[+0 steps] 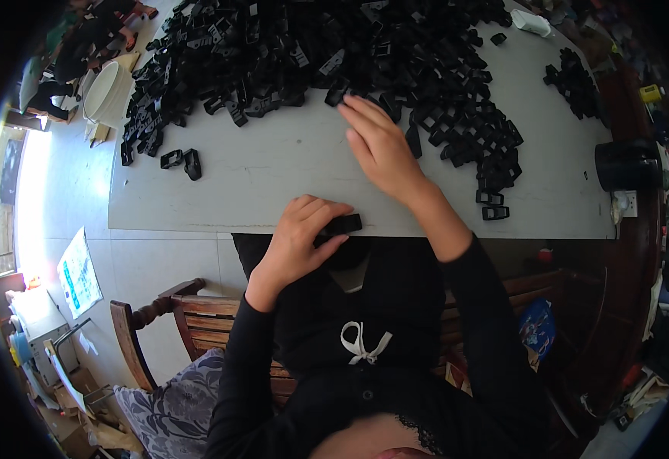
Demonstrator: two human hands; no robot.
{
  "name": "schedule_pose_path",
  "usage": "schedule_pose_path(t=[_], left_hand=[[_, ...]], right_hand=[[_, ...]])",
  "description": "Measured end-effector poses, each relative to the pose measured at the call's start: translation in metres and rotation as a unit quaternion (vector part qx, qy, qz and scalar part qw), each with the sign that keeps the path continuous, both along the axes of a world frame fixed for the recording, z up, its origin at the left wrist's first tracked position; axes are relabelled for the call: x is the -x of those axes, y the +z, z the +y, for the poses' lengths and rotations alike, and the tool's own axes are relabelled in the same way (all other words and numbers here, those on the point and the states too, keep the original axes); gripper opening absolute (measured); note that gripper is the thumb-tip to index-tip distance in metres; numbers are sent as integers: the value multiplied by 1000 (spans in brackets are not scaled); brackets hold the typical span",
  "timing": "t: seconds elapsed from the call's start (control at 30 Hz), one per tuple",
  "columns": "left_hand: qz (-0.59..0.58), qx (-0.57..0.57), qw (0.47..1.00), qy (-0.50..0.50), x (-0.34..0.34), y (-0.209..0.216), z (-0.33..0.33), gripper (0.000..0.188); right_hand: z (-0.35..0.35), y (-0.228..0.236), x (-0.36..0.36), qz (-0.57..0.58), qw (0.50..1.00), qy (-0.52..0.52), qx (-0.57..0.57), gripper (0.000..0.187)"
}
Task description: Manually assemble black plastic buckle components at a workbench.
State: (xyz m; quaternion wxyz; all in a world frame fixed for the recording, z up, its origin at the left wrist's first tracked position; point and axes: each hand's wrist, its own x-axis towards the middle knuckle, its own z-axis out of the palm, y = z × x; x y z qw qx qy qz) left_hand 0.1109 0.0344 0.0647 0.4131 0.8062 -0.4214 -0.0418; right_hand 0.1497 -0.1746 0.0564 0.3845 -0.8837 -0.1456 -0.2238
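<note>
At the table's near edge, my left hand (297, 233) is closed, with a small black rectangular plastic part (343, 224) pinched between thumb and fingers. My right hand (380, 145) reaches across the tabletop to the front of a large pile of black plastic parts (288, 57). Its fingers are stretched out, and the tips are at another black plastic part (335, 97) on the pile's near side. Whether they touch that part is hard to make out. The palm and its underside are hidden.
The grey table (235, 183) holds two loose black parts (182, 162) at left and a smaller cluster (573, 84) far right. A black container (626, 164) sits by the right edge. Behind me is a wooden bench (204, 314) with a patterned cushion (174, 398). Other people's legs (74, 57) show far left.
</note>
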Motion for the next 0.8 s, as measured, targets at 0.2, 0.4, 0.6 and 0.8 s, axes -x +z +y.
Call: schedule_pose_path(t=[0.2,0.4,0.6,0.8], left_hand=[[-4,25,1000,8,0,-7,1,36],[-23,30,999,4,-1,-8,1,36],[-44,22,999,13,2,-8,-2,37],[-45,15,999,9,6,-5,-1,38]], right_hand=[[-25,-15,-76,35,983,-158,88,38],[-42,-7,-108,159,939,-221,211,48],[-38,-12,-88,148,944,-152,251,48],[-22,-6,-35,142,967,-12,213,48]])
